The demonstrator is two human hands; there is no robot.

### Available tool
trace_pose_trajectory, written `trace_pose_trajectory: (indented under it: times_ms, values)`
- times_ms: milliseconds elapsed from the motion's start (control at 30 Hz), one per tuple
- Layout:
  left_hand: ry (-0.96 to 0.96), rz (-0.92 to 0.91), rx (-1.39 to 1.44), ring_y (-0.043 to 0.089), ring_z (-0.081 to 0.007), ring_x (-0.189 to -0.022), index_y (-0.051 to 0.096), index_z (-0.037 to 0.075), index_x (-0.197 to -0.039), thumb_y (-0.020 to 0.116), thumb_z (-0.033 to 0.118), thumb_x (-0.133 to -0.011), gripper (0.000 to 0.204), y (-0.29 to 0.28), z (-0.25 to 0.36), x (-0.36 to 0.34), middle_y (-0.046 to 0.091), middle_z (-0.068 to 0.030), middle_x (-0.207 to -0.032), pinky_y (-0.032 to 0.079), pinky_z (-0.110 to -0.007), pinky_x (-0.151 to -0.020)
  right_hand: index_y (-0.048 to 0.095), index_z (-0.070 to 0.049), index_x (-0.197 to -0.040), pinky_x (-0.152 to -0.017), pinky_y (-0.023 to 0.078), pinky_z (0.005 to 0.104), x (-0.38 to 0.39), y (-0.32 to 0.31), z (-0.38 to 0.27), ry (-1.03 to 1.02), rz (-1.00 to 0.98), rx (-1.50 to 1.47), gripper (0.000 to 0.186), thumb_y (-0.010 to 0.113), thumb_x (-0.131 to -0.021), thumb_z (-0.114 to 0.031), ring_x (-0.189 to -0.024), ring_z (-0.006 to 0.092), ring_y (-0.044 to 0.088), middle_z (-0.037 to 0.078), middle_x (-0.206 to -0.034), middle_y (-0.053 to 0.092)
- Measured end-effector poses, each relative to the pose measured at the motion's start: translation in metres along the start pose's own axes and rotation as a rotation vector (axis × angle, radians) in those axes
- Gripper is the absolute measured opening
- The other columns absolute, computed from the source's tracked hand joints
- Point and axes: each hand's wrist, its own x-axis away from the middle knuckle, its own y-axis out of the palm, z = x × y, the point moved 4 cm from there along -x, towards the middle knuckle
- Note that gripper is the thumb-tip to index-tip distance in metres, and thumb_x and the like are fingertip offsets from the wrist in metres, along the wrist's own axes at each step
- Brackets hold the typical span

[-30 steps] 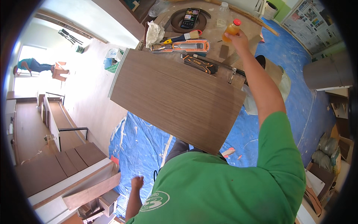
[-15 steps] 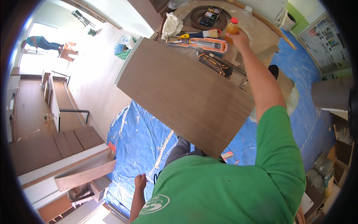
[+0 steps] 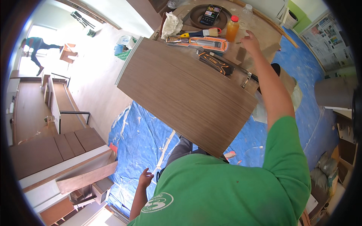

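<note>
My right hand (image 3: 251, 43) is open beside an orange-filled bottle with a red cap (image 3: 232, 30), its fingers apart and clear of it. The bottle stands upright on the cluttered worktable (image 3: 256, 22). Down at my left side, my left hand (image 3: 145, 177) hangs open and touches nothing. In front of me lies a large brown wood-grain board (image 3: 184, 94). Past its far edge are a black and orange tool case (image 3: 215, 62), a packaged chisel (image 3: 200, 43) and a paintbrush (image 3: 203, 33). A phone (image 3: 210, 16) rests on a coiled brown strip (image 3: 224, 20).
A crumpled white cloth (image 3: 172, 25) and a clear bottle (image 3: 247, 10) are on the worktable. Blue tarp (image 3: 145, 128) covers the floor around me. Brown panels (image 3: 56, 150) are stacked at left. Another person (image 3: 36, 44) is far off at upper left, near a small wooden stool (image 3: 68, 52).
My right hand has let go of the orange-filled bottle and drawn back to the right. My left hand's fingers have spread. The distant person has shifted their legs.
</note>
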Motion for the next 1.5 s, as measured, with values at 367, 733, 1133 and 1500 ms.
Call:
trace_pose_trajectory:
  times_ms: [367,733,1133,1500]
  values:
    - [0.064,0.070,-0.175,0.072,-0.0271,-0.068,0.065,0.010,-0.132,0.064,0.019,-0.089,0.044,-0.016,0.065,-0.022,0.072,-0.0177,-0.077,0.057,-0.041,-0.068,0.071,-0.005,-0.105,-0.080,0.053,0.0450,0.124,-0.059,0.029,-0.353,-0.527,0.545,0.034,0.074,-0.086,-0.033,-0.092,0.0353,0.069,0.018,-0.092,0.070]
    - [0.571,0.214,-0.224,0.072,-0.0300,-0.099,0.068,0.004,-0.124,0.070,0.026,-0.096,0.036,-0.030,0.220,-0.018,0.074,-0.0157,-0.105,0.055,-0.039,-0.088,0.060,0.000,-0.100,-0.078,0.050,0.0436,0.115,-0.040,0.047,-0.111,-0.551,0.531,0.028,0.074,-0.084,-0.019,-0.087,0.0371,0.065,0.019,-0.090,0.066]
    - [0.813,0.323,-0.367,0.054,-0.0387,-0.134,0.059,0.005,-0.138,0.066,0.024,-0.096,0.046,-0.114,0.295,-0.074,0.055,-0.0168,-0.148,0.044,-0.044,-0.112,0.062,-0.006,-0.111,-0.082,0.051,0.0423,0.187,-0.133,0.031,-0.216,0.082,0.514,0.020,0.066,-0.095,-0.017,-0.093,0.0355,0.066,0.016,-0.099,0.069]
    - [1.546,0.215,-0.632,0.038,-0.0348,-0.147,0.061,0.010,-0.137,0.076,0.037,-0.088,0.058,-0.181,0.450,-0.160,0.048,-0.0129,-0.155,0.028,-0.053,-0.122,0.054,-0.008,-0.083,-0.043,0.036,0.0298,0.512,-0.199,0.016,0.601,0.906,-0.171,0.025,0.068,-0.098,-0.021,-0.047,0.0122,0.040,0.003,-0.063,0.048]
